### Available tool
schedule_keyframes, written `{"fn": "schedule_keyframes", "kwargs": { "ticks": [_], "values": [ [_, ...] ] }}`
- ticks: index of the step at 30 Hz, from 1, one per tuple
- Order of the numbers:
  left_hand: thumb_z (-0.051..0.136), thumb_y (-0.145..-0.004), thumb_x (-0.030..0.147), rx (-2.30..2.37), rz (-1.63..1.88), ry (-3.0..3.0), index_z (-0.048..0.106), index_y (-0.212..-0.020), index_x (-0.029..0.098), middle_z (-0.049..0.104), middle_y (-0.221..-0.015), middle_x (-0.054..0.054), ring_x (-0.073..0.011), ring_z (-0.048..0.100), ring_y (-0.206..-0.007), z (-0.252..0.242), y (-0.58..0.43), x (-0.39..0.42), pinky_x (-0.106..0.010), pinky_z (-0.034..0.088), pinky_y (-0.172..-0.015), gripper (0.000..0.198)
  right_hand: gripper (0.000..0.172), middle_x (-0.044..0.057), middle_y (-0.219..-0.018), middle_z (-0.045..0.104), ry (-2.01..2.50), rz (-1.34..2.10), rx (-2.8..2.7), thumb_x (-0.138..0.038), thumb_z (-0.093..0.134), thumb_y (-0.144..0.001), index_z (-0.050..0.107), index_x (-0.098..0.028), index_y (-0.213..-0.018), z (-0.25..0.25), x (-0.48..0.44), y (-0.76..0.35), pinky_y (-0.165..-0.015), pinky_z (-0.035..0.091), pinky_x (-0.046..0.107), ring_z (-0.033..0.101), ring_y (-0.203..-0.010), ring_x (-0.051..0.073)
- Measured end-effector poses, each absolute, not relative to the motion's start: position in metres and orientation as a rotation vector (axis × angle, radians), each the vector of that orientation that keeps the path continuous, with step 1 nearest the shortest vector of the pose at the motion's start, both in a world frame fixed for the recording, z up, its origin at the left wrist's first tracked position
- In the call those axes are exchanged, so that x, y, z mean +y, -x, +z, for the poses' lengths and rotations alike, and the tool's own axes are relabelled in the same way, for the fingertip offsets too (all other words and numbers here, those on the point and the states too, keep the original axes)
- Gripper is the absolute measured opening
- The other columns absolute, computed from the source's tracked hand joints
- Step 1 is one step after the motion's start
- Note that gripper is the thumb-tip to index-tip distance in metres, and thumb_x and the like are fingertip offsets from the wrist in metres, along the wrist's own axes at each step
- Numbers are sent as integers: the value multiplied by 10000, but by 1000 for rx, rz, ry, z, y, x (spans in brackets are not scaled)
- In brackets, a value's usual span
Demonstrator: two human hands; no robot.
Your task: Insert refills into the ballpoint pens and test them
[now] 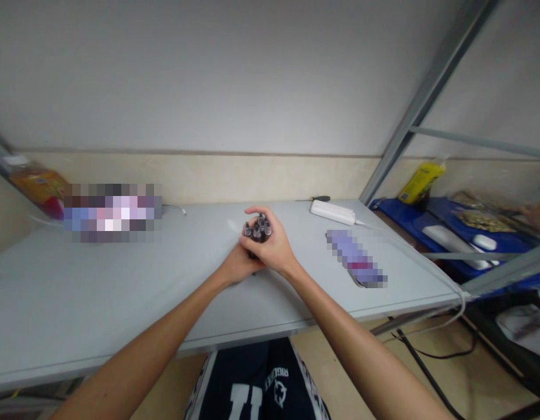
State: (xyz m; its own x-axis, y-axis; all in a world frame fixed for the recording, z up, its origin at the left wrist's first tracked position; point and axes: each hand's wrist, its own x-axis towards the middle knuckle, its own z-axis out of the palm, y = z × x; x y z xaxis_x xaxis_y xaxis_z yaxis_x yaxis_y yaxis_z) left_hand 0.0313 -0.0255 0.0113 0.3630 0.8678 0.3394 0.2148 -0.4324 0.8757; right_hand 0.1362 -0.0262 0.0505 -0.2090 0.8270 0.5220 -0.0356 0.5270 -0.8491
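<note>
Both of my hands meet over the middle of the grey table (pixel 77 291). They grip a bundle of several dark pens (pixel 258 228), held upright with the tips pointing up. My right hand (pixel 274 245) wraps around the bundle from the right and top, fingers curled. My left hand (pixel 237 265) closes on its lower part from the left, mostly hidden behind the right hand.
A white power strip (pixel 332 212) lies at the back right of the table with a screwdriver (pixel 316 199) behind it. Blurred objects lie at left (pixel 112 213) and right (pixel 356 258). A yellow bottle (pixel 421 182) stands on a blue surface (pixel 445 224) beyond a metal frame (pixel 410 125). Cables hang at the right edge.
</note>
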Motion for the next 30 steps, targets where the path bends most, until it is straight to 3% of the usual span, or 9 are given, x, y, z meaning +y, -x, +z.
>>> {"fn": "schedule_keyframes", "kwargs": {
  "ticks": [18,30],
  "values": [
    [647,-665,218,968,1022,-1962,407,-1298,92,479,-1325,-173,-297,446,-1219,1,-30,-22,-455,317,-1051,689,421,-26,-779,571,680,920,-1580,-164,654,-637,469,-231,-1009,49,-29,-139,-735,454,287,565,-731,132],
    [630,-688,208,991,1035,-1960,417,-1287,91,480,-1321,-169,-279,454,-1214,1,-30,-23,-424,330,-1051,647,445,-28,-761,575,676,930,-1559,-249,703,-626,464,-235,-1001,50,-28,-138,-748,456,300,563,-712,135]
  ]
}}
